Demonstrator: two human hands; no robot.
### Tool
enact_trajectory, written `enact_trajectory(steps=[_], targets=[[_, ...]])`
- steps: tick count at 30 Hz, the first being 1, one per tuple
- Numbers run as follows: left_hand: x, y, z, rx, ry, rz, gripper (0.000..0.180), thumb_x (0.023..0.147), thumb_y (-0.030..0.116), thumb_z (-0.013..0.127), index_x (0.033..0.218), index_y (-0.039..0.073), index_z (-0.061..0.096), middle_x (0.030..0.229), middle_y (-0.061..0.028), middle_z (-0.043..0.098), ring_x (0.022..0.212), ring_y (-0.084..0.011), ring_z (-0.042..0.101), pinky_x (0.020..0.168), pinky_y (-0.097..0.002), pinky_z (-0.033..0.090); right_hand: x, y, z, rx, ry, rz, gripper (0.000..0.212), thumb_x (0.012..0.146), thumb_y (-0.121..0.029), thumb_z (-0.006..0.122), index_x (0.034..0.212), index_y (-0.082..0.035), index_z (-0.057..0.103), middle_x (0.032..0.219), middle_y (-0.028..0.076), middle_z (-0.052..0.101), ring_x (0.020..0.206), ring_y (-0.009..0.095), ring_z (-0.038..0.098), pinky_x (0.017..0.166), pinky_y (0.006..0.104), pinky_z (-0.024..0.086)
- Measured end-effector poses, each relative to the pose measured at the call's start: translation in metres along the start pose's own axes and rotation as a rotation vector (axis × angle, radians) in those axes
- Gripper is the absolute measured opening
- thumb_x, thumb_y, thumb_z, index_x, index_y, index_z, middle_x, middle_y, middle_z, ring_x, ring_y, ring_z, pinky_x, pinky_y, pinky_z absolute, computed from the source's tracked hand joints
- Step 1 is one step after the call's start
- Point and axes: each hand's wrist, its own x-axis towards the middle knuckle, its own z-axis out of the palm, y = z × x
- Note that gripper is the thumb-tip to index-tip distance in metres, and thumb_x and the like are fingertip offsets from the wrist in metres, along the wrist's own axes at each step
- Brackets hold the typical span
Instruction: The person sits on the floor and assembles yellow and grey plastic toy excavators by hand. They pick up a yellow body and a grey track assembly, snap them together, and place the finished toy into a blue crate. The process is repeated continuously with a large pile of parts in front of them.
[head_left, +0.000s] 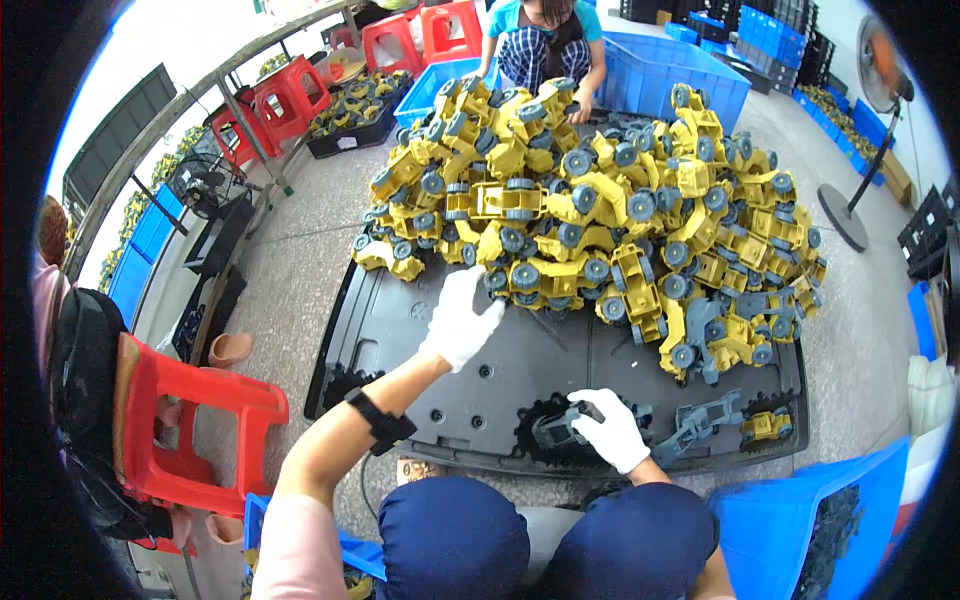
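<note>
My left hand [464,322], in a white glove, reaches to the near edge of a large heap of yellow toy trucks [495,203] with grey wheels. Its fingers are apart beside one truck [543,277]; whether they touch it is unclear. Low over the near side of the black tabletop [520,365], my gloved right hand [614,436] closes on a grey plastic toy part [556,430]. Small black pieces [530,452] lie scattered under and around that part. Right of this hand lie more grey toy parts [703,418] and a single yellow toy truck [766,426].
Across the heap a person [548,45] crouches with hands near the trucks, between blue bins [665,75]. A red stool [190,420] stands at left, a blue bin [800,510] of dark parts at near right. A floor fan [868,130] stands at far right.
</note>
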Motion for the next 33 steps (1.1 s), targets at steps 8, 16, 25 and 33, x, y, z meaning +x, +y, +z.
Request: enact_trajectory(steps=[8,16,25,33], targets=[[0.086,0.022,0.025,-0.109,0.176,-0.238,0.063,0.074,0.035,0.075,0.121,0.001,0.051,0.121,-0.0216,0.054,0.112,-0.038,0.053,0.096,-0.0413,0.044,-0.002,0.009,-0.003,0.108,0.278,0.122,0.029,0.082,-0.008,0.07,0.11,-0.007,0.065,0.102,0.008,0.059,0.083,0.016,0.059,0.077,0.03,0.05],[0.034,0.025,0.02,-0.179,0.088,-0.427,0.057,0.069,0.028,0.076,0.116,0.004,0.055,0.113,-0.0198,0.052,0.103,-0.033,0.058,0.091,-0.0404,0.048,0.0,0.012,-0.011,0.37,0.368,0.138,0.027,0.091,-0.004,0.059,0.117,-0.005,0.065,0.1,0.006,0.069,0.07,0.007,0.056,0.064,0.0234,0.047],[-0.058,0.043,0.008,0.126,0.091,-0.158,0.043,0.07,0.018,0.076,0.107,0.005,0.059,0.107,-0.0185,0.049,0.101,-0.0361,0.052,0.087,-0.043,0.046,-0.001,-0.001,-0.021,0.364,0.404,0.176,0.024,0.096,-0.009,0.052,0.117,-0.003,0.062,0.098,0.005,0.07,0.069,0.005,0.053,0.063,0.0214,0.045],[-0.079,0.015,-0.019,0.231,0.31,0.169,0.032,0.07,0.013,0.074,0.098,0.008,0.062,0.085,-0.0121,0.06,0.08,-0.0347,0.058,0.075,-0.0436,0.046,0.001,-0.01,-0.028,-0.132,0.693,-0.095,0.027,0.085,-0.004,0.067,0.112,-0.002,0.062,0.103,0.013,0.065,0.097,0.029,0.061,0.088,0.0377,0.048]])
